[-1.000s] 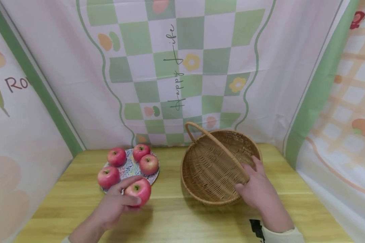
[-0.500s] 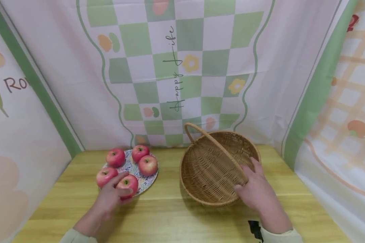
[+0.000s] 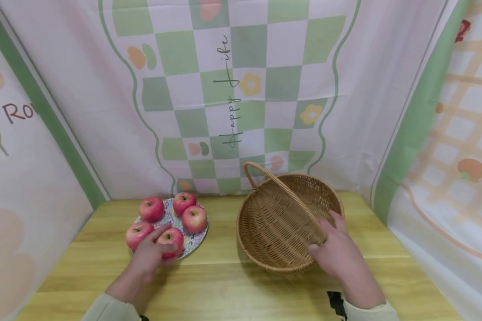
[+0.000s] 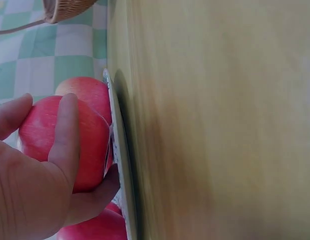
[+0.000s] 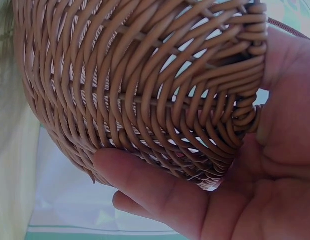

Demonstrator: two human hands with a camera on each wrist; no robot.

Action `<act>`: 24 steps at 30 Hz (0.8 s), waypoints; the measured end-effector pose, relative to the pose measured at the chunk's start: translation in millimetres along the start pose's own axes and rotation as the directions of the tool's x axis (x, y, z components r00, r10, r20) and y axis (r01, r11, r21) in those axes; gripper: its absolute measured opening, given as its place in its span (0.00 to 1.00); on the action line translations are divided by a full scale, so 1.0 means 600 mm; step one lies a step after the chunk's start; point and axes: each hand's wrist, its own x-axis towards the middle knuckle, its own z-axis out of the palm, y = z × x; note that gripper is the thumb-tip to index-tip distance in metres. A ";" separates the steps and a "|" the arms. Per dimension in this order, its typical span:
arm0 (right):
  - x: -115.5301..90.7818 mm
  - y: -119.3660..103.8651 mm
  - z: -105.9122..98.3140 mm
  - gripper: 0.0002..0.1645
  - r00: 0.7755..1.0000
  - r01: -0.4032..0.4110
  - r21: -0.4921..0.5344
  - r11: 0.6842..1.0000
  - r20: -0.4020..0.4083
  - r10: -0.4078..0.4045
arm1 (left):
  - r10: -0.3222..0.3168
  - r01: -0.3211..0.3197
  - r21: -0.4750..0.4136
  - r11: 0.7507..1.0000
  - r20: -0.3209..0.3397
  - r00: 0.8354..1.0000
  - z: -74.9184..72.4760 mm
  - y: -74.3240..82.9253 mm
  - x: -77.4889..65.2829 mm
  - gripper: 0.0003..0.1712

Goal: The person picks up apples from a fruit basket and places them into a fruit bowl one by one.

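Note:
In the head view, my left hand (image 3: 145, 256) has its fingers round a red apple (image 3: 174, 238) at the near edge of a blue-patterned plate (image 3: 193, 242). The left wrist view shows this apple (image 4: 92, 150) close against the plate's rim (image 4: 120, 145), the hand's fingers spread along its side. Over on the right, my right hand (image 3: 339, 252) grips the rim of a brown wicker basket (image 3: 265, 225) by the foot of its handle. Seen from the right wrist, the fingers lie along the outer weave of the basket (image 5: 124, 85).
Several other red apples, among them a paler one (image 3: 194, 219), sit on the plate. The plate and the basket stand on a wooden table (image 3: 221, 285), with a strip of tabletop between them. A checkered cloth (image 3: 249, 116) hangs behind the table.
The left hand has carried its apple leftward and down to the plate's near edge, then shifted slightly right with it. The right hand and the basket have hardly moved.

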 end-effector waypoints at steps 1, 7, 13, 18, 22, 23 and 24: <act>0.000 0.000 0.000 0.48 1.000 -0.002 0.001 1.000 0.003 0.002 | 0.002 -0.002 0.002 1.000 0.000 1.000 0.002 0.000 0.001 0.42; 0.001 0.000 0.000 0.48 1.000 -0.020 0.004 1.000 0.015 0.020 | 0.057 -0.056 0.085 0.995 -0.009 0.998 0.010 0.000 0.005 0.42; 0.001 0.001 0.001 0.48 0.999 -0.033 0.000 0.999 0.025 0.033 | 0.151 -0.126 0.416 0.901 -0.027 0.988 0.008 0.000 0.007 0.44; 0.001 -0.001 0.000 0.48 0.999 -0.033 -0.003 0.999 0.024 0.033 | 0.165 -0.135 0.456 0.880 -0.026 0.986 0.005 0.001 0.005 0.44; 0.001 -0.001 0.001 0.47 1.000 -0.019 0.003 1.000 0.009 0.019 | 0.166 -0.128 0.451 0.884 -0.046 0.985 0.007 0.004 -0.002 0.43; 0.001 -0.001 0.001 0.47 1.000 -0.019 0.007 1.000 0.008 0.019 | 0.165 -0.125 0.445 0.887 -0.052 0.985 0.008 0.006 -0.004 0.43; 0.001 0.000 0.001 0.48 1.000 -0.016 0.013 1.000 0.002 0.016 | 0.163 -0.122 0.437 0.891 -0.059 0.985 0.010 0.008 -0.007 0.44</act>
